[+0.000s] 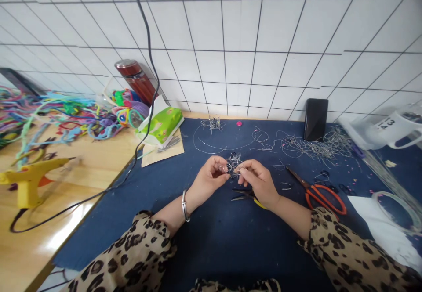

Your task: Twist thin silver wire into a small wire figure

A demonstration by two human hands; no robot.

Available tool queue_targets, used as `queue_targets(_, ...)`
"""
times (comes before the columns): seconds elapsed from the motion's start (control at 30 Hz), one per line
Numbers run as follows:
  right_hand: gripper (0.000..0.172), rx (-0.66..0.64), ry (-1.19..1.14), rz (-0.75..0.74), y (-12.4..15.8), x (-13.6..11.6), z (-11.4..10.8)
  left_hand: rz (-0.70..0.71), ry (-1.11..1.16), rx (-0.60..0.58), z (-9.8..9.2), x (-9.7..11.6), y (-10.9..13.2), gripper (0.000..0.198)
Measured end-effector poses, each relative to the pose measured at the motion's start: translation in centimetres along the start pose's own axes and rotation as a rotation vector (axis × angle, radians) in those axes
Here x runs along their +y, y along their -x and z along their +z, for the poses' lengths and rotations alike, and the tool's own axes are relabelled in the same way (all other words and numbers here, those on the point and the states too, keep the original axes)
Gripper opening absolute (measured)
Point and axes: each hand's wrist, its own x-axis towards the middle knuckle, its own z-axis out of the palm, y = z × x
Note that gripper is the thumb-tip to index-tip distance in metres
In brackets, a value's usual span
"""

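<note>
Silvery tangled wire (233, 164) is pinched by curled left hand (211, 174) and right hand (260, 182); a black phone (315, 120) nears the blue cloth (217, 239)'s far edge.

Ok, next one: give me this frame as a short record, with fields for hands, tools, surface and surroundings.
Hands: left hand and right hand both pinch a small tangled wire piece
Tools: yellow-handled pliers, partly hidden by the right hand; orange-handled scissors to its right; yellow glue gun far left
Surface: dark blue mat; wooden table at left
Surroundings: loose wire pile by a black phone; green tissue pack
Unclear: the wire piece's exact shape
</note>
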Motion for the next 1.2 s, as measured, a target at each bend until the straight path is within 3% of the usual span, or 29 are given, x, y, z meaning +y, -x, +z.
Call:
queue_targets(0.37,0.020,0.023,-0.121,0.077,-0.6,1.0,-0.2,-0.030,0.103,-0.020,-0.5,-0.1,-0.2,0.038)
queue_targets(0.53,0.019,0.037,-0.123,0.070,-0.6,0.8,-0.2,-0.010,0.086,0.024,-0.5,0.0,-0.3,0.043)
queue_targets(1.2,0.011,0.027,-0.092,0.034,-0.4,0.4,-0.4,0.054,-0.203,0.116,-0.7,-0.1,-0.2,0.035)
